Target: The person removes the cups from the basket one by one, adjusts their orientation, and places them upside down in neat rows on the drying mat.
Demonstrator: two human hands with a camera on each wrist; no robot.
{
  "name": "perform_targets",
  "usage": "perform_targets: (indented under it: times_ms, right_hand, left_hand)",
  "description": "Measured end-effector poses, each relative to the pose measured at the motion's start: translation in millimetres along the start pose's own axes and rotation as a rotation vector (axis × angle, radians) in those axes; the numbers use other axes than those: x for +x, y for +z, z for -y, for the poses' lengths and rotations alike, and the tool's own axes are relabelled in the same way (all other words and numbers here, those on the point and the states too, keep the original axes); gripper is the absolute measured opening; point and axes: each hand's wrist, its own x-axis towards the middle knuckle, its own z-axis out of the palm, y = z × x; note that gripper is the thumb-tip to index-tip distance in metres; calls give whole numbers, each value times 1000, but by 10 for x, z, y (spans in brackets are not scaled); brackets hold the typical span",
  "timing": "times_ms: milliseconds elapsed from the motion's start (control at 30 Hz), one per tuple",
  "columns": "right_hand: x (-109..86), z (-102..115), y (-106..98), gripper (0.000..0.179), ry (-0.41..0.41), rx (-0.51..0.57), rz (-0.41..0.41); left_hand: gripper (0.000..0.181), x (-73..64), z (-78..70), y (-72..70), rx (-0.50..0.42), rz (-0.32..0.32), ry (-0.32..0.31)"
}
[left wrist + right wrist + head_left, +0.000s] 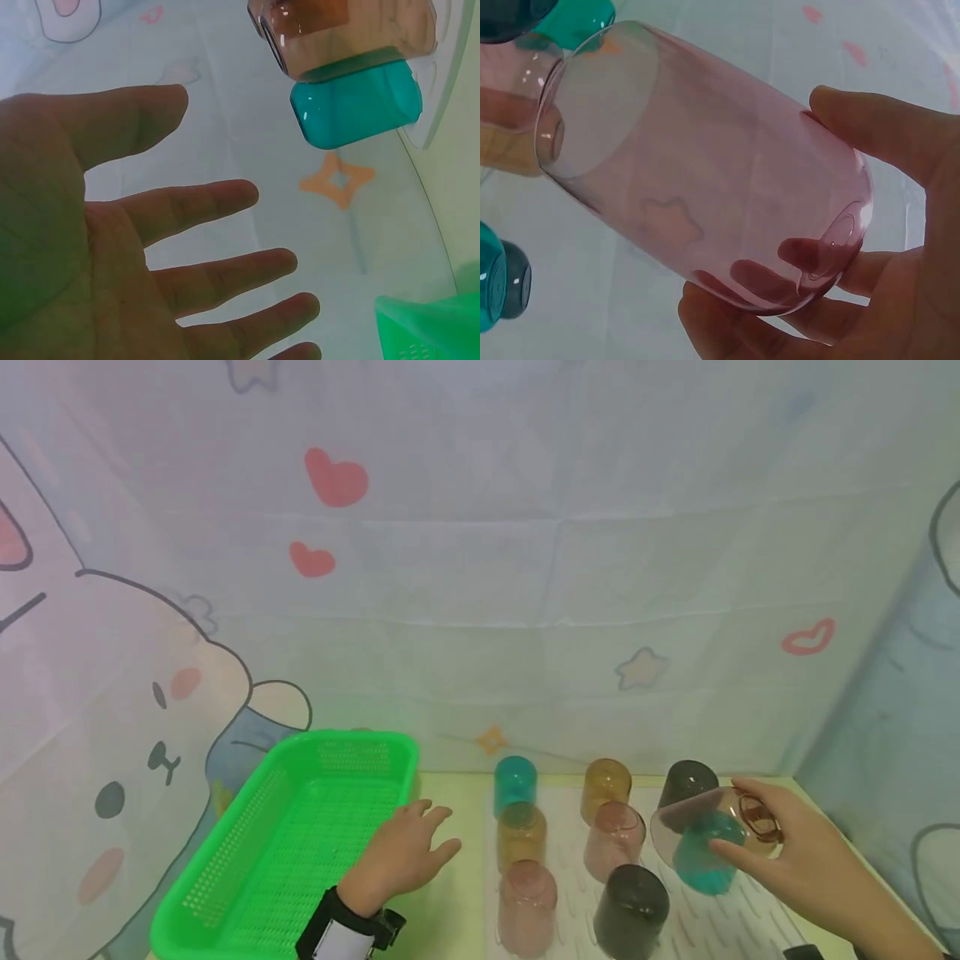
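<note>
My right hand [795, 852] grips a clear pink drinking glass [705, 165] near its base, tilted, its rim toward the left. Through it, in the head view, show a teal glass [705, 868] and part of a dark grey glass [688, 781]. My left hand [401, 856] hovers by the right side of a green basket [187, 868], fingers spread, holding nothing. In the left wrist view its palm and fingers [247, 270] stand apart from a teal glass [356, 105].
Upside-down glasses stand in rows on a white ridged mat [742, 927]: teal [515, 781], amber [609, 785], amber [522, 835], pink [615, 843], pink [527, 910] and dark grey [632, 910]. A patterned cloth [465, 568] hangs behind the pale yellow table [442, 927].
</note>
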Motion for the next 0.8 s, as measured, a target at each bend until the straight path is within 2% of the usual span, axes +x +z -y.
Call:
perform_targets:
  times_ms: [167,400,567,700,800]
  right_hand:
    - [-56,-128,-20,74,48,-4,58]
    - [-81,-284,7,80,188,40,272]
    - [-66,-422,56,86,241,46,380]
    - [-76,-540,135,85,283,74,444]
    - [-114,-616,220,83,274,63,448]
  left_hand:
    - [42,-34,48,-30,-15,4,-15]
    - [39,-86,63,-55,-28,13,-17]
    - [38,-82,70,-43,-29,-2,-19]
    - [39,-82,70,-37,-28,11,-21]
    - [39,-89,66,-33,-29,25,-27]
